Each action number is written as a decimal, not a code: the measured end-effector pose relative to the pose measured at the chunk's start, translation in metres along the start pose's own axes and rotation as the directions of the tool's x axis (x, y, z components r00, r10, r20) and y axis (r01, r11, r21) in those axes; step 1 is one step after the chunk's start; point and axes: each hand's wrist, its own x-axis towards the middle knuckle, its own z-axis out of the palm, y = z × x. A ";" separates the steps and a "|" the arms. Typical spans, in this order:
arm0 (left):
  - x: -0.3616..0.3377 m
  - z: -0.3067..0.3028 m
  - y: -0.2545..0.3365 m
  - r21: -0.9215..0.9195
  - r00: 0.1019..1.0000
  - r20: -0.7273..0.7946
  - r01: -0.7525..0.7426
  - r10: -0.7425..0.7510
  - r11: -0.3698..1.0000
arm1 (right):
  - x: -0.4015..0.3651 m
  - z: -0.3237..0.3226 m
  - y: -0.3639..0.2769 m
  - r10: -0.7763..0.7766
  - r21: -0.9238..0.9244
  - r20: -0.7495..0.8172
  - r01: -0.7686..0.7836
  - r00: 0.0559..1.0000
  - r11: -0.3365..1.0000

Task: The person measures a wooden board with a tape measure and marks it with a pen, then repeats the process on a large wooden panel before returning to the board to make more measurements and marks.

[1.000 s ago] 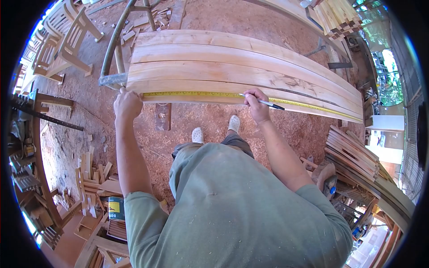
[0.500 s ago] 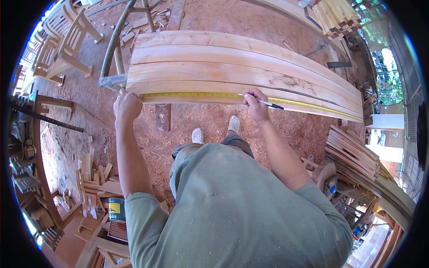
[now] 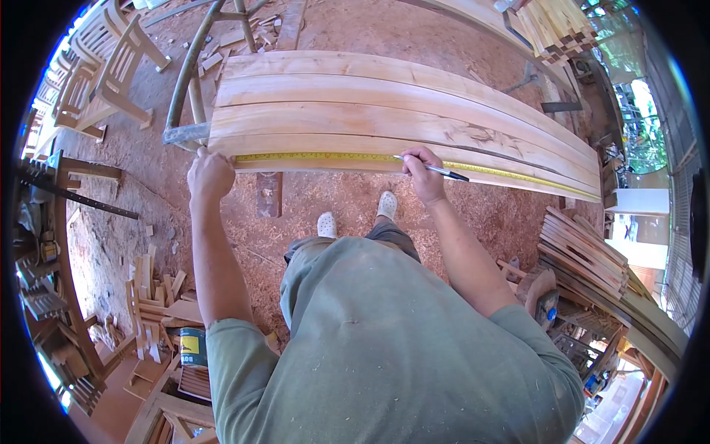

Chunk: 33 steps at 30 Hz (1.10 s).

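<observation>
Several pale wooden boards (image 3: 325,89) lie side by side in front of me, with narrow gaps between them. Along the nearest board stretches a yellow tape measure (image 3: 318,156), pulled out nearly to the right end. My left hand (image 3: 211,174) is closed over the tape's left end at the board's corner; its fingertips are partly hidden. Farther right, my right hand (image 3: 424,175) grips a pen (image 3: 452,175). The pen's tip points left and meets the tape's edge, while its dark end sticks out to the right.
A metal stand (image 3: 185,135) is under the boards' left end. Wooden chairs (image 3: 111,70) are at the upper left. Stacked timber (image 3: 584,251) lies to the right, and a paint can (image 3: 193,346) sits among offcuts at lower left. Shavings cover the ground.
</observation>
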 end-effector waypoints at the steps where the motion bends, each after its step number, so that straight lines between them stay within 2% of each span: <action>1: 0.000 0.000 0.000 0.001 1.000 -0.006 -0.003 0.003 1.000 | 0.000 0.000 0.000 0.002 0.002 0.001 -0.002 1.000 1.000; 11: -0.001 0.000 0.000 -0.004 1.000 -0.006 -0.009 0.009 1.000 | 0.002 0.003 -0.004 0.009 0.009 -0.008 -0.009 1.000 1.000; 13: -0.001 0.001 0.000 -0.021 1.000 -0.010 -0.005 0.005 1.000 | 0.006 0.008 -0.011 0.067 -0.108 0.026 -0.064 0.997 0.992; 17: -0.001 0.001 0.000 -0.026 1.000 -0.003 -0.002 0.002 1.000 | 0.008 0.016 -0.026 0.045 -0.115 0.096 -0.034 0.994 0.993; 20: -0.001 0.000 0.000 -0.024 1.000 -0.012 0.007 -0.007 1.000 | 0.000 0.017 -0.017 0.111 -0.049 0.065 -0.108 0.992 0.993; 22: -0.004 -0.004 0.002 -0.041 1.000 -0.005 0.008 -0.008 0.999 | -0.004 0.014 -0.009 0.004 -0.042 0.035 -0.003 0.999 0.999; 33: -0.001 0.005 -0.002 -0.041 0.999 -0.049 0.012 -0.014 0.999 | -0.002 0.012 -0.009 0.041 0.001 0.059 -0.041 0.997 0.999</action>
